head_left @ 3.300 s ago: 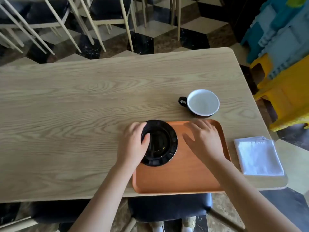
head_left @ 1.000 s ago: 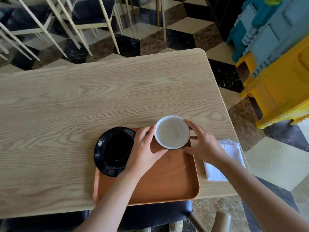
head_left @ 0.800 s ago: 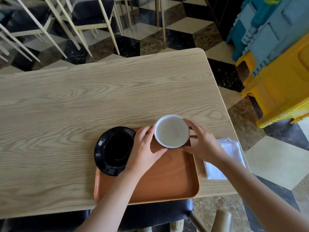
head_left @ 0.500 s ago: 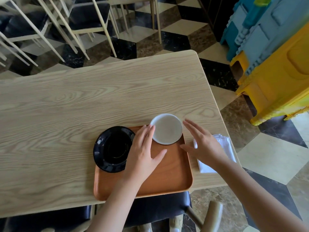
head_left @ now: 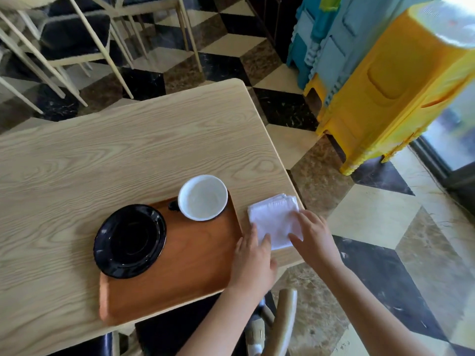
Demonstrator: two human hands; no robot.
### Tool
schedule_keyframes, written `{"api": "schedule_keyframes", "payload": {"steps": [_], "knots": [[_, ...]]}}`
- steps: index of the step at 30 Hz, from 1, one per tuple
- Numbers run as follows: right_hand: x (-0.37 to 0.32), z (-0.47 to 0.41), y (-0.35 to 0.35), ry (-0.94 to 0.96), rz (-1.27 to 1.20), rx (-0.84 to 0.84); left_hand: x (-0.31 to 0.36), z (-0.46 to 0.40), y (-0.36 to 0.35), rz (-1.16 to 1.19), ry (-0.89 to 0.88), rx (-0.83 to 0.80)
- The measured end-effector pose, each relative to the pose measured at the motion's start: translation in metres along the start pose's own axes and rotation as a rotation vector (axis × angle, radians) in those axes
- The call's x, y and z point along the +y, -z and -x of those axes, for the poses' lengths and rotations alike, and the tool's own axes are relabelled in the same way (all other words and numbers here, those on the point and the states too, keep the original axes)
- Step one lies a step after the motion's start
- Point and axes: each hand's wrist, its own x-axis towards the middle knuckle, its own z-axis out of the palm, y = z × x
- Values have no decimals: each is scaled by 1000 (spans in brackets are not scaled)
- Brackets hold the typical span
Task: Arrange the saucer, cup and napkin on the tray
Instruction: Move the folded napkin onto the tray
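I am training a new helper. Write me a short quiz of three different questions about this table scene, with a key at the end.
1. True or false: the white napkin already lies on the orange tray.
2. Which item stands at the tray's far right corner? A) black saucer B) white-lined cup C) a spoon
3. Fill in: the left hand and the right hand both reach to the ____.

Key
1. False: it lies on the wooden table, to the right of the tray.
2. B. The saucer sits at the tray's left side, overhanging its edge.
3. Napkin. The fingers touch it, but it still lies flat.
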Motion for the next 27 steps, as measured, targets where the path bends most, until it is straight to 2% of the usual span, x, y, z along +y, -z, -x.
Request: {"api": "schedule_keyframes", "payload": {"steps": [6,9,13,21,25,27], "knots": [[-2,-8,-3,-135,-150,117,20,-16,12,590,318,164],[-1,-9,-2,-201,-218,146,16,-20,15,742,436,214],[2,-11,0,-259,-288,93,8,-18,14,925,537,202],[0,-5,-6,-332,-532,-6,-2,-4,23,1054,537,294],[-7,1,-11,-324,-703,-18,-10,5,40,1276,476,192],[-10,3,-12,-318,-788,-75,-18,10,47,1381,429,126]]}}
